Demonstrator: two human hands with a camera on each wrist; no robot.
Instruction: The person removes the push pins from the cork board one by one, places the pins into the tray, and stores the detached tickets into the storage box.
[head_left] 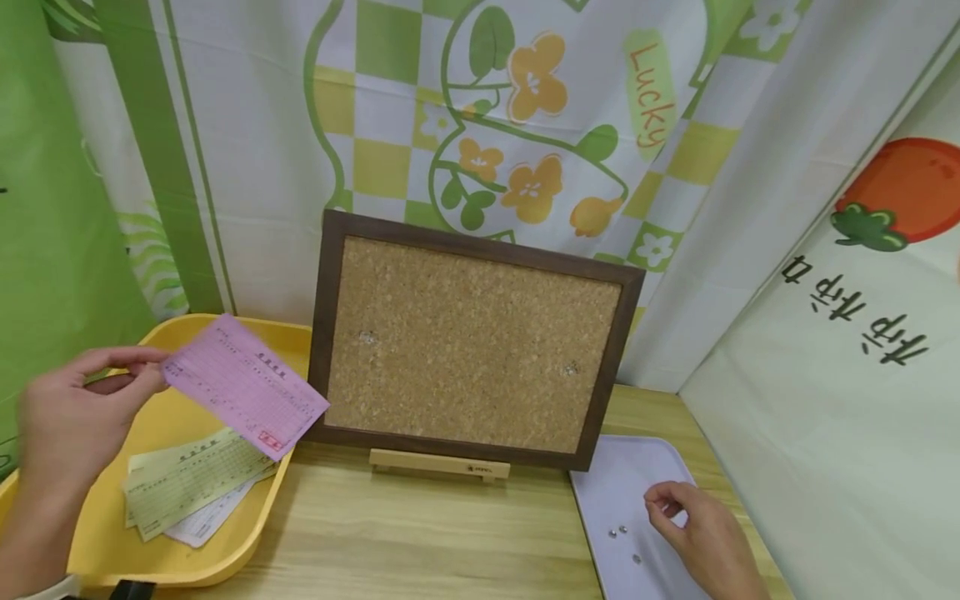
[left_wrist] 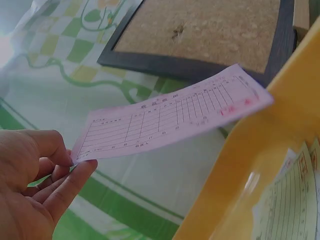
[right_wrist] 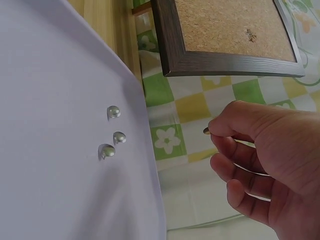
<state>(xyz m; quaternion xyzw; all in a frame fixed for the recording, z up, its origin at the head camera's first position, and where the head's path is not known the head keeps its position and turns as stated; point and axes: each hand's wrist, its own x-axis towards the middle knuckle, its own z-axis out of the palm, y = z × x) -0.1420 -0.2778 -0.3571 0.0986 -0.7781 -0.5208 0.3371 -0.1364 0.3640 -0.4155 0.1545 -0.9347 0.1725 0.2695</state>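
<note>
My left hand [head_left: 82, 417] pinches a pink receipt slip [head_left: 243, 387] by one corner between thumb and fingers. The slip, printed with a table and a red stamp, hangs above the yellow bin and reaches toward the lower left of a corkboard [head_left: 472, 350]. Over the pale tray, my right hand [head_left: 708, 533] holds a small thumbtack [right_wrist: 206, 131] between thumb and index finger; only its gold-coloured end shows in the right wrist view. Three more tacks with shiny, pearl-like heads [right_wrist: 114, 111] lie on the tray [right_wrist: 45, 100].
In the yellow bin [head_left: 258, 533] at left lie yellow-green slips [head_left: 191, 479] and a white one [head_left: 213, 517]. The dark-framed corkboard leans on a wooden stand [head_left: 438, 463], with a small mark near each side. A patterned curtain [head_left: 247, 150] hangs behind it.
</note>
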